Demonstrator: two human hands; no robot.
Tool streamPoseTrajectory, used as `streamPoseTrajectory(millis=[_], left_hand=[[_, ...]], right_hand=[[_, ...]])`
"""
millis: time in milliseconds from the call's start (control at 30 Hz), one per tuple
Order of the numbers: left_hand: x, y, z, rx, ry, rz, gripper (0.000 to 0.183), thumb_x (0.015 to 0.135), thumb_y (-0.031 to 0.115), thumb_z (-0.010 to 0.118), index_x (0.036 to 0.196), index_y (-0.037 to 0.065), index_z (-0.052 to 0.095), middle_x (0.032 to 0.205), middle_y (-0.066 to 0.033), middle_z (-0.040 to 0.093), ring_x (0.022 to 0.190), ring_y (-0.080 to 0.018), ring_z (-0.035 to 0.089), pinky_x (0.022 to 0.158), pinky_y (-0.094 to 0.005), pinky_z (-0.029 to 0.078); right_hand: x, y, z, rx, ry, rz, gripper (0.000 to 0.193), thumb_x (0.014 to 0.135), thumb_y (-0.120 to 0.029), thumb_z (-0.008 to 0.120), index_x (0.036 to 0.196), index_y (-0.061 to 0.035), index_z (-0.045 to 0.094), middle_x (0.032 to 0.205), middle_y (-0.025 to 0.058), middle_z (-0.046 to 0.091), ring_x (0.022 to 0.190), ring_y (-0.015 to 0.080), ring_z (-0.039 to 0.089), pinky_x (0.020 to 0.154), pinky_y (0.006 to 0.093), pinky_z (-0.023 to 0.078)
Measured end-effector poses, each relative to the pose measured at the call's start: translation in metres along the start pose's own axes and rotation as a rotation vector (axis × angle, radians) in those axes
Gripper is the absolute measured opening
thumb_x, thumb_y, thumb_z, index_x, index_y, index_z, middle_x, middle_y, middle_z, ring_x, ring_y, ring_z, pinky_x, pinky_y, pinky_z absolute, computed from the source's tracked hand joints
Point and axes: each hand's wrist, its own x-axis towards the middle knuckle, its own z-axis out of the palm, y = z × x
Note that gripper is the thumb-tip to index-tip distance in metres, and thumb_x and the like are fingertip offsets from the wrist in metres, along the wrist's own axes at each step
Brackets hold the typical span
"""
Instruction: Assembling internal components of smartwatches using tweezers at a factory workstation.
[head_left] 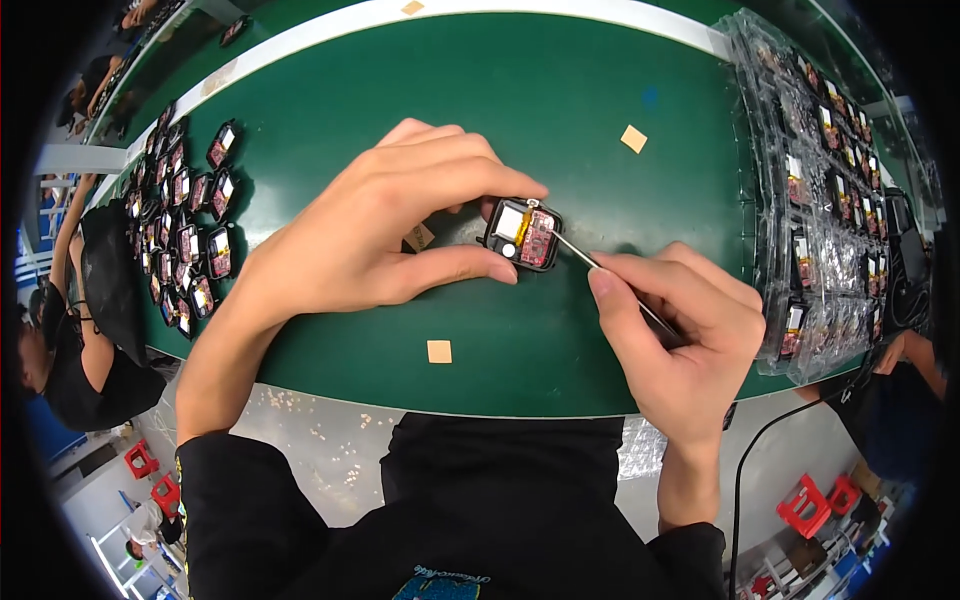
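Note:
Between the thumb and fingers of my left hand (400, 210) sits a small black device housing (524, 235), its inside facing up. A red circuit board, a white block and a strip of yellow tape show in it. My right hand (690, 320) pinches a thin metal tool like tweezers or a pick (578, 250), whose tip touches or hovers just over the board; I cannot tell which. Under my left hand lies a small tan square (419, 237), partly hidden by the fingers.
Many similar open housings (185, 235) are heaped at the left of the green table (500, 90). Stacked clear plastic trays (800, 230) with more units stand at the right. Loose tan squares (439, 352) lie about. Other people (90, 320) sit at either side.

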Motion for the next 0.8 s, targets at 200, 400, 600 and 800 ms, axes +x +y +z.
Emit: streamPoseTrajectory(millis=[200,400,600,800], left_hand=[[0.0003,-0.003,0.003,0.017,-0.026,0.076,0.059,0.077,0.028,0.096,0.128,0.002,0.082,0.096,-0.0058,0.073,0.089,-0.0238,0.065,0.095,-0.0393,0.045],[0.0008,-0.0054,0.0016,0.013,-0.035,0.086,0.062,0.078,0.037,0.093,0.126,0.0,0.083,0.093,-0.0056,0.072,0.085,-0.0238,0.064,0.095,-0.0402,0.044],[0.0019,-0.0065,-0.0022,0.039,-0.075,0.103,0.068,0.077,0.041,0.093,0.129,-0.002,0.081,0.09,-0.008,0.072,0.084,-0.024,0.062,0.092,-0.04,0.043],[0.0027,-0.0018,-0.0026,-0.008,-0.046,0.018,0.065,0.075,0.04,0.095,0.124,-0.001,0.081,0.094,-0.0069,0.073,0.078,-0.0203,0.055,0.084,-0.0351,0.044]], right_hand=[[0.0025,-0.0016,-0.0009,-0.044,-0.071,-0.02,0.014,0.085,0.008,0.084,0.099,0.0035,0.084,0.068,0.0017,0.061,0.055,0.0064,0.049,0.051,0.0256,0.033],[0.0028,-0.0024,-0.001,-0.095,-0.11,-0.005,0.013,0.087,0.008,0.083,0.1,0.0044,0.085,0.072,0.0009,0.064,0.061,0.005,0.053,0.056,0.0227,0.035],[0.0026,-0.0036,-0.0021,-0.085,-0.108,0.035,0.014,0.087,0.008,0.083,0.1,0.0046,0.085,0.072,0.0011,0.065,0.062,0.0048,0.054,0.057,0.022,0.036],[0.0004,-0.0033,-0.0059,-0.16,-0.084,-0.074,0.021,0.084,0.009,0.085,0.104,0.0037,0.086,0.073,0.0012,0.065,0.06,0.004,0.051,0.055,0.0221,0.035]])
